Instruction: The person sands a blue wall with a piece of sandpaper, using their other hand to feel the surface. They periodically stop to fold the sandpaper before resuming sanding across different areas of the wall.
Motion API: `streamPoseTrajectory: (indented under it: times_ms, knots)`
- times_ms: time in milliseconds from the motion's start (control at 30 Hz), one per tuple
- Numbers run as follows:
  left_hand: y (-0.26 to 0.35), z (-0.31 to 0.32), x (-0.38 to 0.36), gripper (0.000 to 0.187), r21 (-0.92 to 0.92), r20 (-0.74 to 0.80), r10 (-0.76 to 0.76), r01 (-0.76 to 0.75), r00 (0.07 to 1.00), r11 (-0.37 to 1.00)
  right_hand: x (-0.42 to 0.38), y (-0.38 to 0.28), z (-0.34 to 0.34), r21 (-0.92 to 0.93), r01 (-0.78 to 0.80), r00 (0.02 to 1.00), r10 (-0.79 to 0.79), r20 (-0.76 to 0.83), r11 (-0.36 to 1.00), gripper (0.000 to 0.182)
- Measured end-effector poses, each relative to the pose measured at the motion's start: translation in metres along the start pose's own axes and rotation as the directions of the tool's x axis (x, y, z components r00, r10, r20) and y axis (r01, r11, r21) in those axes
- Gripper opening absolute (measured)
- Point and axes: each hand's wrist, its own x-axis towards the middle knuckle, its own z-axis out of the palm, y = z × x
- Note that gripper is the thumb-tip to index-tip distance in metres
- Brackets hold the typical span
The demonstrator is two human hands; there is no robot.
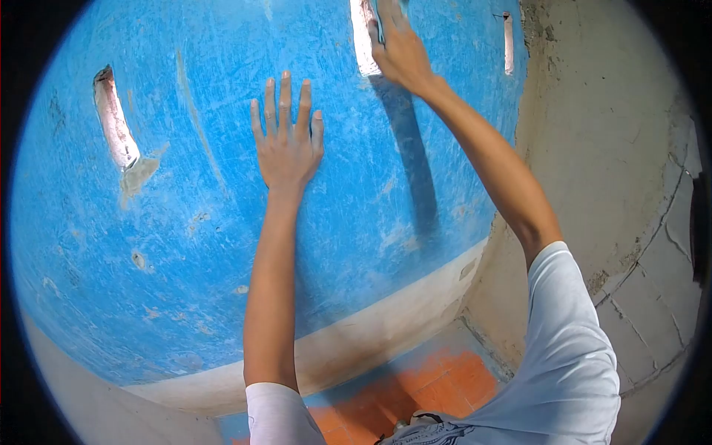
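My left hand (pixel 288 152) lies against the scuffed blue wall (pixel 222 245), its fingers spread and pointing up, holding nothing. Higher and to the right, my right hand (pixel 406 59) is at the wall beside a narrow upright slot (pixel 364 41) that lets in light. Its fingers run up to the top edge of the view and are partly cut off. A thin dark teal edge shows between the thumb and fingers, so the hand seems closed around something flat, whose kind I cannot make out.
Two more narrow slots pierce the wall, one at left (pixel 116 122) and one at far right (pixel 508 44). A rough, cracked grey wall (pixel 593 111) meets it at the right corner. Below runs a whitish band (pixel 371 345) above an orange floor (pixel 460 378) with grey dust on it.
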Motion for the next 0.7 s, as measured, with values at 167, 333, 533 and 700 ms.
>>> streamPoseTrajectory:
  times_ms: [167, 333, 533, 700]
  knots:
    - [0.001, 0.001, 0.001, 0.053, -0.006, -0.008, -0.006, 0.006, 1.000, 1.000, 0.009, -0.002, -0.018, -0.076, -0.011, 0.993, 0.020, 0.112, 0.997, 0.057]
    - [0.000, 0.001, 0.000, 0.053, 0.002, -0.003, -0.007, 0.007, 1.000, 1.000, 0.016, 0.003, -0.001, -0.087, -0.003, 1.000, 0.002, -0.017, 0.996, 0.057]
    - [-0.001, 0.003, 0.002, 0.054, 0.007, -0.012, -0.001, 0.001, 1.000, 1.000, -0.033, 0.033, -0.015, -0.316, 0.066, 0.996, -0.043, 0.079, 0.946, 0.070]
    - [-0.002, 0.004, 0.001, 0.055, 0.027, -0.007, 0.004, -0.003, 1.000, 1.000, -0.003, 0.048, -0.014, -0.230, -0.009, 0.999, 0.001, -0.036, 0.973, 0.055]
